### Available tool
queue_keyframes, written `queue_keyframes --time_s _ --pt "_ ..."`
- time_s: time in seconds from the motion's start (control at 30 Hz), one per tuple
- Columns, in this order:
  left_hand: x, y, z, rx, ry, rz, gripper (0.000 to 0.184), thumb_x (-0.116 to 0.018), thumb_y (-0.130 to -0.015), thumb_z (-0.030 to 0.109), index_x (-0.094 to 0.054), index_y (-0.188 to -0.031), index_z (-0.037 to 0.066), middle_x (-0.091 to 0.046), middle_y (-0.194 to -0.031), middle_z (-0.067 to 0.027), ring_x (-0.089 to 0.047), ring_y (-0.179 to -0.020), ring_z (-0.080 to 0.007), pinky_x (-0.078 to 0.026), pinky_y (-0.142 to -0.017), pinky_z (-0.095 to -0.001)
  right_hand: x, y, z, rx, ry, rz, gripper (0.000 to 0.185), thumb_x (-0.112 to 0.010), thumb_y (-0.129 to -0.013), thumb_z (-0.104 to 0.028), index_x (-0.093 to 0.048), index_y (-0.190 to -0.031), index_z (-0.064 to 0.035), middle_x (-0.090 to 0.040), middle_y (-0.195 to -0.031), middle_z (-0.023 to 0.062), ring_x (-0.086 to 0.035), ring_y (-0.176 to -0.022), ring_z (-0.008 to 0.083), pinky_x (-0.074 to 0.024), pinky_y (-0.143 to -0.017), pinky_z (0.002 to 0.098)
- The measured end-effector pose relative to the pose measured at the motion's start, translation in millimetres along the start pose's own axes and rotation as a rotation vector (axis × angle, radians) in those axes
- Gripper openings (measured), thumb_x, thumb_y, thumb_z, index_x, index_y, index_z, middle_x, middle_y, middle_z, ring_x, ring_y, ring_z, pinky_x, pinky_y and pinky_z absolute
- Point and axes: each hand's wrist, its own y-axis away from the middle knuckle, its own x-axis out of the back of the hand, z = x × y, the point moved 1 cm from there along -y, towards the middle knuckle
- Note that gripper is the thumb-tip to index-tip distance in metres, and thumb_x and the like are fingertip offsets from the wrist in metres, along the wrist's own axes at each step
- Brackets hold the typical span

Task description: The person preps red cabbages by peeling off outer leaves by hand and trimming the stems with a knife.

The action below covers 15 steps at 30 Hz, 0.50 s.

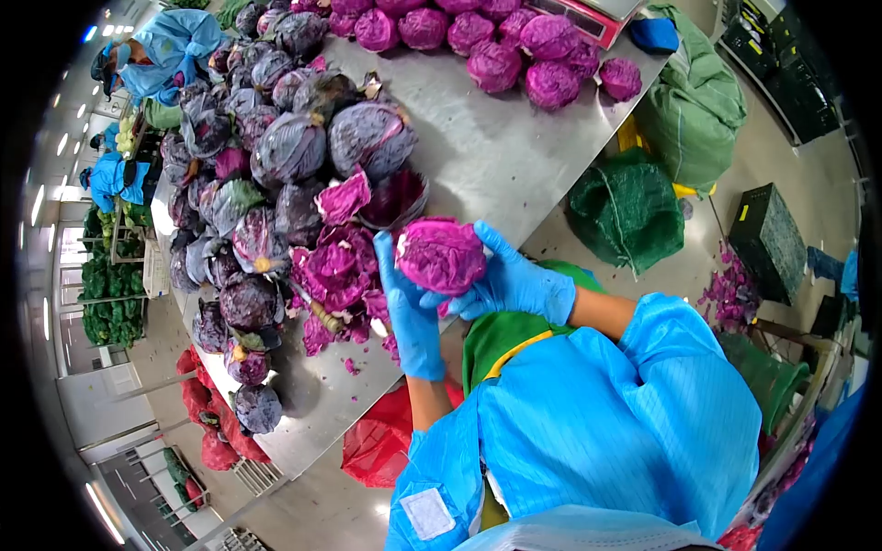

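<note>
A peeled red cabbage (441,257), bright purple, is held up just above the table's near edge. My right hand (524,283), in a blue glove, cups it from the right and below. On its other side my left hand (413,317), gloved too, has long straight fingers along the cabbage, with the thumb under it. Loose purple leaves (338,269) lie on the metal table left of my hands. Among these scraps rests a knife with a light handle (326,317). Behind them is a hollow dark outer leaf (397,200).
Unpeeled dark cabbages (289,150) are heaped on the table's left part. Peeled cabbages (493,66) sit at the far edge beside a red-and-white box (588,18). Green sacks (627,209) and a dark crate (767,241) stand on the floor at right. Co-workers in blue (175,55) are at left.
</note>
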Motion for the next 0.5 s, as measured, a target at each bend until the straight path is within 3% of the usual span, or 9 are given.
queue_keyframes --time_s 0.07,0.17,0.23,0.27,0.3,0.33,0.4,0.43,0.5 --pt "-22.8 -21.3 -26.4 0.096 0.447 -0.305 0.098 -0.05 -0.084 0.073 -0.024 -0.151 0.006 -0.038 -0.149 -0.0205 -0.039 -0.136 -0.0351 -0.032 -0.115 -0.0445 2.0 10.5 -8.6 -0.105 -0.008 0.012 0.093 -0.042 -0.084 -0.077 -0.034 -0.147 -0.0087 -0.056 -0.133 0.0176 -0.071 -0.09 0.0328 -0.0609 -0.075 0.0432" --pt "-60.5 -22.7 -29.0 0.344 0.845 -0.186 0.098 -0.046 -0.082 0.077 -0.026 -0.15 0.008 -0.038 -0.148 -0.023 -0.037 -0.137 -0.0369 -0.03 -0.114 -0.0512 -29.4 28.1 -30.4 0.03 0.334 0.194 0.087 -0.033 -0.09 -0.073 -0.037 -0.146 -0.0071 -0.066 -0.113 0.0201 -0.071 -0.074 0.0261 -0.0596 -0.07 0.0321" --pt "-72.0 -30.5 -35.9 0.361 0.861 -0.205 0.095 -0.041 -0.086 0.075 -0.025 -0.151 0.009 -0.039 -0.146 -0.0238 -0.04 -0.133 -0.041 -0.039 -0.106 -0.0521 -33.8 61.3 -63.9 -0.26 0.696 0.257 0.074 -0.04 -0.094 -0.066 -0.063 -0.121 -0.0006 -0.073 -0.095 0.015 -0.065 -0.055 0.0161 -0.0522 -0.051 0.0239" --pt "-72.6 -34.1 -37.8 0.368 0.865 -0.323 0.093 -0.038 -0.087 0.074 -0.025 -0.151 0.008 -0.039 -0.146 -0.0238 -0.041 -0.131 -0.0422 -0.043 -0.103 -0.0525 -49.7 71.6 -81.0 -0.22 0.921 0.279 0.063 -0.048 -0.096 -0.055 -0.07 -0.105 0.0036 -0.073 -0.087 0.0152 -0.065 -0.053 0.0134 -0.0513 -0.05 0.0222" --pt "-76.0 -35.8 -35.7 0.392 0.85 -0.302 0.089 -0.032 -0.091 0.071 -0.024 -0.151 0.007 -0.039 -0.146 -0.0233 -0.045 -0.127 -0.0426 -0.049 -0.096 -0.0513 -51.6 80.0 -95.3 -0.24 0.953 0.314 0.054 -0.056 -0.095 -0.046 -0.069 -0.106 0.0048 -0.073 -0.086 0.0171 -0.065 -0.053 0.014 -0.0518 -0.05 0.0229" --pt "-77.6 -36.9 -37.5 0.436 0.918 -0.297 0.092 -0.033 -0.089 0.074 -0.024 -0.151 0.006 -0.039 -0.146 -0.0233 -0.044 -0.128 -0.0438 -0.048 -0.098 -0.0526 -61.8 87.0 -105.5 -0.145 0.931 0.414 0.051 -0.058 -0.095 -0.043 -0.069 -0.103 0.0053 -0.073 -0.078 0.0151 -0.063 -0.049 0.0143 -0.0504 -0.048 0.0229" --pt "-80.1 -39.2 -42.9 0.522 1.059 -0.293 0.098 -0.034 -0.085 0.079 -0.025 -0.149 0.006 -0.038 -0.147 -0.0233 -0.042 -0.13 -0.0461 -0.047 -0.1 -0.0552 -60.1 102.6 -133.7 0.03 1.12 0.499 0.054 -0.06 -0.093 -0.044 -0.064 -0.117 0.0034 -0.071 -0.101 0.0177 -0.07 -0.074 0.0191 -0.055 -0.066 0.0248" --pt "-83.7 -37.9 -44.1 0.506 1.092 -0.39 0.09 -0.038 -0.089 0.072 -0.021 -0.15 0.009 -0.038 -0.147 -0.0228 -0.043 -0.129 -0.0431 -0.046 -0.102 -0.0541 -62.4 101.0 -134.1 0.345 1.4 0.538 0.057 -0.061 -0.091 -0.046 -0.061 -0.123 0.002 -0.067 -0.111 0.0176 -0.067 -0.087 0.0207 -0.0526 -0.076 0.0282" --pt "-107.9 -32.0 -35.3 0.219 0.375 -0.242 0.084 -0.041 -0.092 0.066 -0.014 -0.152 0.013 -0.037 -0.147 -0.022 -0.044 -0.13 -0.0406 -0.044 -0.104 -0.0521 -84.3 85.4 -123.2 1.038 1.909 0.587 0.066 -0.062 -0.088 -0.049 -0.054 -0.133 -0.0007 -0.057 -0.132 0.0175 -0.061 -0.112 0.0241 -0.0479 -0.097 0.035"
